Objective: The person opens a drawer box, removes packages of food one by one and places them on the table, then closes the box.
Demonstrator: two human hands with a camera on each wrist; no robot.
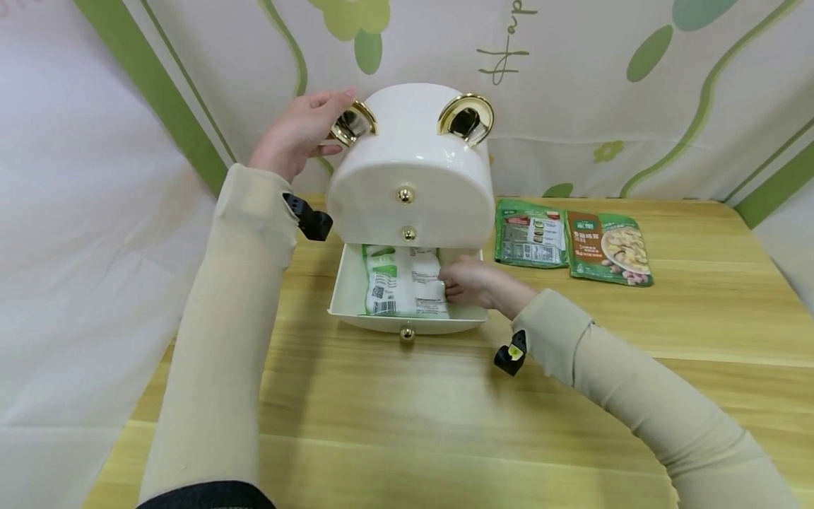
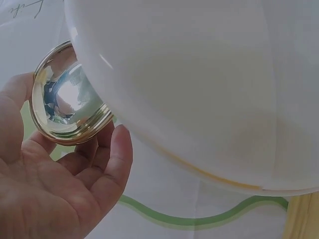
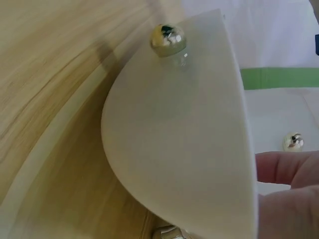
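A white rounded box [image 1: 413, 162] with two gold ears stands at the back of the wooden table [image 1: 407, 410]. Its bottom drawer [image 1: 340, 283] is pulled out, and a green and white packet [image 1: 397, 283] lies flat inside. My right hand [image 1: 461, 283] reaches into the drawer and pinches the packet's right edge. My left hand [image 1: 318, 126] rests against the box's left gold ear [image 1: 352, 121]. In the left wrist view its palm and fingers [image 2: 107, 164] cup the ear [image 2: 67, 104] loosely. The right wrist view shows the drawer's white front [image 3: 184, 139] and its gold knob [image 3: 168, 37].
Two flat green packets [image 1: 531, 233] [image 1: 610, 247] lie side by side on the table right of the box. A patterned cloth backdrop [image 1: 636, 85] hangs close behind, and white cloth borders the table's left side.
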